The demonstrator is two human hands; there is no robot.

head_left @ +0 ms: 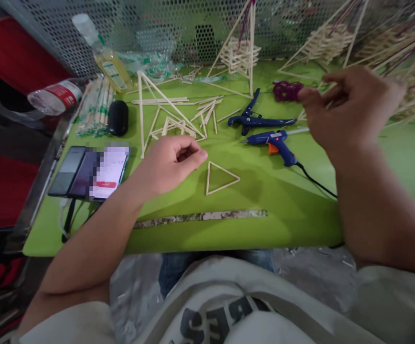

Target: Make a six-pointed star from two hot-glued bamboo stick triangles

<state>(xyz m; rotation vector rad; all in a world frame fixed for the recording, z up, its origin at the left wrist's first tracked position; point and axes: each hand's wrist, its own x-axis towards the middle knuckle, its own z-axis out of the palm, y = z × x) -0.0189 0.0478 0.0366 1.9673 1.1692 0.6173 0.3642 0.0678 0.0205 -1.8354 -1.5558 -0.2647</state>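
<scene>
My left hand (173,165) hovers above the green tabletop, thumb and curled fingers pinched together; whatever lies between the tips, if anything, is hidden. Just right of it lies a small triangle of thin wooden sticks (223,178), flat on the table. My right hand (354,107) is raised at the right, its thumb and forefinger apart and the other fingers bent. Near its thumb is a bundle of purple thread (285,91). Between the hands lie a blue glue gun (275,141) with a lit red light and a dark blue hand cutter (255,119).
Loose sticks (207,110) and a larger stick frame (142,114) are behind my left hand. Stick models (239,55) stand at the back. Phones (110,172), a black case (117,117), bottles (112,67) and wrapped sticks (94,107) occupy the left. A patterned strip (228,216) lies in front.
</scene>
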